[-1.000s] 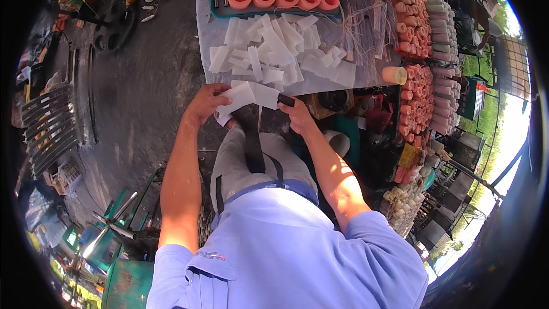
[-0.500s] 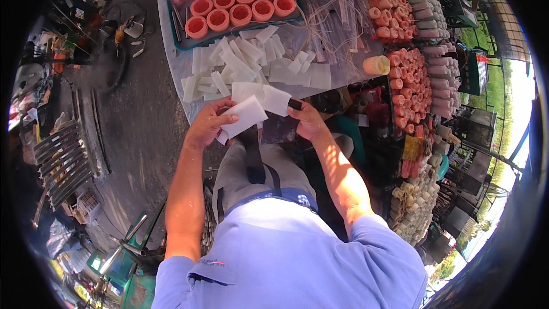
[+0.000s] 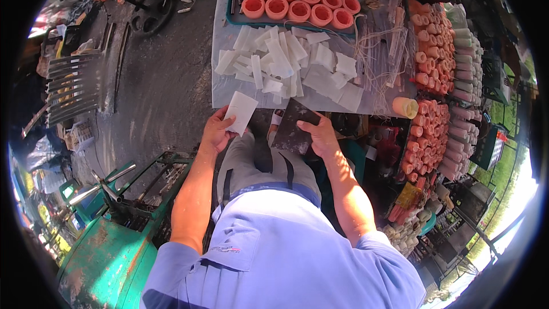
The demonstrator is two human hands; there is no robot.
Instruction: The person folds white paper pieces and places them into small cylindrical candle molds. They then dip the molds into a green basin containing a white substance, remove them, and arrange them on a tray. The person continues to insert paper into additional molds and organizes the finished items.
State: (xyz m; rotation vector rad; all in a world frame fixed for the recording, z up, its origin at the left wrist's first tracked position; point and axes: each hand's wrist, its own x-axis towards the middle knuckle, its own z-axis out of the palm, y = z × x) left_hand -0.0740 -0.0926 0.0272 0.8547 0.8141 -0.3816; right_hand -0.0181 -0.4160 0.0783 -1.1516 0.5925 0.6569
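The left hand (image 3: 217, 131) pinches a white sheet (image 3: 242, 110) by its near left edge, thumb on top, while the right hand (image 3: 322, 136) pinches a dark plate (image 3: 292, 130) by its right edge, thumb on top, the plate lying left of that hand and apart from the sheet. Either piece could tip or slip if its one-sided grip loosens, since the opposite edge appears unsupported. The sheet's long axis runs forward from the left hand, leaning right, its far end toward the white pieces (image 3: 278, 60) beyond both hands; the plate's long axis leans likewise
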